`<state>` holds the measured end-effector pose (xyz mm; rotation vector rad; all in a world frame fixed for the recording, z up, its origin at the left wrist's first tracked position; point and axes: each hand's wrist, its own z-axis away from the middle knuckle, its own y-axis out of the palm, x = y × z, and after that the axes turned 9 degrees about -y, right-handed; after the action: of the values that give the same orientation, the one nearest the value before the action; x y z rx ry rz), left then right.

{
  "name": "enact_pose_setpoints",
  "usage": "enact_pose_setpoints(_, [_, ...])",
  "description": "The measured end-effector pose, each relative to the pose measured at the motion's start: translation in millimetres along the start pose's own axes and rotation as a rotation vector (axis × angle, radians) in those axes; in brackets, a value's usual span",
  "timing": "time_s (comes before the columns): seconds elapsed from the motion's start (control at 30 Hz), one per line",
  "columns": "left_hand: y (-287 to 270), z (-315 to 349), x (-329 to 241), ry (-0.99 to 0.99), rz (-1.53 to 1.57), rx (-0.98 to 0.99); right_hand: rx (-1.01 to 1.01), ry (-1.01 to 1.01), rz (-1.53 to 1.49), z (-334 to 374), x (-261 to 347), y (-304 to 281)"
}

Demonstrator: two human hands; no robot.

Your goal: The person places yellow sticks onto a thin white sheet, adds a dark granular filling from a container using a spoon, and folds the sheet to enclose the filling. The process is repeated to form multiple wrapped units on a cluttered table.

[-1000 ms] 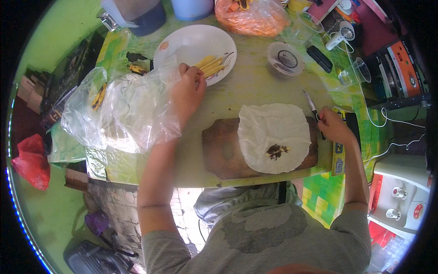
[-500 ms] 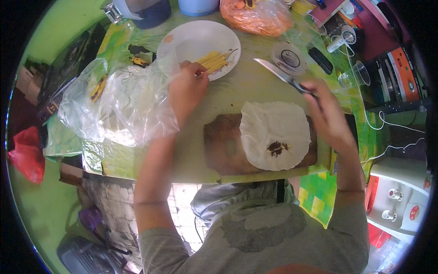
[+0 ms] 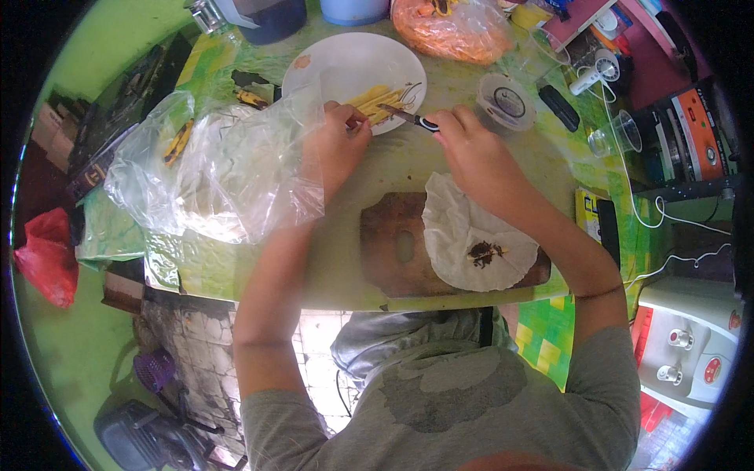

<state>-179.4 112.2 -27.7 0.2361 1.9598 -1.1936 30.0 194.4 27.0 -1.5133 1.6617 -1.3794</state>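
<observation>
My left hand (image 3: 336,144) rests at the near edge of a white plate (image 3: 330,67) and pinches the yellow strips (image 3: 375,100) lying on it. My right hand (image 3: 470,153) grips a small knife (image 3: 404,117) with a dark handle; its blade points left onto the yellow strips. Nearer to me, a brown wooden cutting board (image 3: 393,251) carries a round white wrapper (image 3: 463,235) with a dark clump of filling (image 3: 485,253) on it, under my right forearm.
A crumpled clear plastic bag (image 3: 204,173) lies left of my left hand. An orange bag (image 3: 452,27), a lidded round tub (image 3: 506,102), clear cups (image 3: 620,132) and a dark container (image 3: 267,16) stand at the table's far side. A red bag (image 3: 43,255) lies on the floor at left.
My right hand lifted the knife from beside the cutting board and carried it left to the plate. My left hand stayed at the yellow strips.
</observation>
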Motion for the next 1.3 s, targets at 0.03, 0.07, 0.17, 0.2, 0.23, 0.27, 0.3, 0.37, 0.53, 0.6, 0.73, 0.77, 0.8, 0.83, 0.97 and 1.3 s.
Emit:
enact_pose_setpoints(0.03, [0.1,0.3,-0.3,-0.012,-0.001,0.004,0.002,-0.007,0.010,0.0,-0.2,1.7])
enact_pose_setpoints(0.07, [0.2,0.1,-1.9,-0.023,-0.001,0.007,0.004,-0.013,0.021,0.0,-1.3,3.5])
enact_pose_setpoints(0.17, [0.0,-0.8,-1.0,-0.005,0.002,0.014,0.026,-0.015,0.023,-0.9,-0.2,3.3])
enact_pose_setpoints(0.2, [-0.3,-0.9,-0.1,0.008,0.002,0.015,0.036,-0.013,0.018,-1.3,0.5,3.1])
enact_pose_setpoints(0.23, [-0.3,-1.0,-0.1,0.010,0.001,0.008,0.039,-0.020,0.024,-1.6,0.4,3.4])
enact_pose_setpoints(0.27, [0.3,-0.8,0.1,0.011,0.001,0.001,0.043,-0.027,0.029,-1.9,0.0,3.9])
enact_pose_setpoints(0.3, [0.8,-0.6,0.2,0.012,0.001,-0.005,0.048,-0.033,0.035,-2.0,-0.2,4.2])
enact_pose_setpoints(0.37, [0.1,-0.4,-0.4,0.014,0.009,0.002,0.073,-0.028,0.050,-3.2,1.0,3.5])
enact_pose_setpoints(0.53, [-2.3,-0.6,-2.5,-0.018,-0.015,0.021,0.129,-0.020,0.090,-7.3,8.3,-1.3])
enact_pose_setpoints(0.6, [-1.6,-0.9,-3.1,-0.008,-0.026,0.016,0.144,-0.025,0.104,-7.9,10.1,-4.4])
enact_pose_setpoints(0.73, [0.3,-0.6,-4.5,-0.019,-0.004,0.006,0.196,-0.018,0.127,-8.4,13.7,-12.6])
enact_pose_setpoints(0.77, [0.8,0.4,-4.3,-0.024,0.004,-0.004,0.214,-0.013,0.130,-9.2,15.2,-16.2])
enact_pose_setpoints(0.8, [1.0,1.1,-4.0,-0.028,0.013,-0.015,0.233,-0.007,0.133,-9.3,16.5,-19.5])
enact_pose_setpoints(0.83, [1.0,1.6,-3.5,-0.026,0.014,-0.017,0.243,0.003,0.128,-8.4,17.2,-22.1])
enact_pose_setpoints(0.97, [0.4,2.1,-4.2,-0.030,0.026,-0.009,0.257,0.036,0.111,-1.6,15.2,-35.2])
enact_pose_setpoints(1.3, [5.8,9.0,-7.6,0.166,-0.140,-0.096,0.066,0.059,0.172,-19.8,-5.6,-38.3])
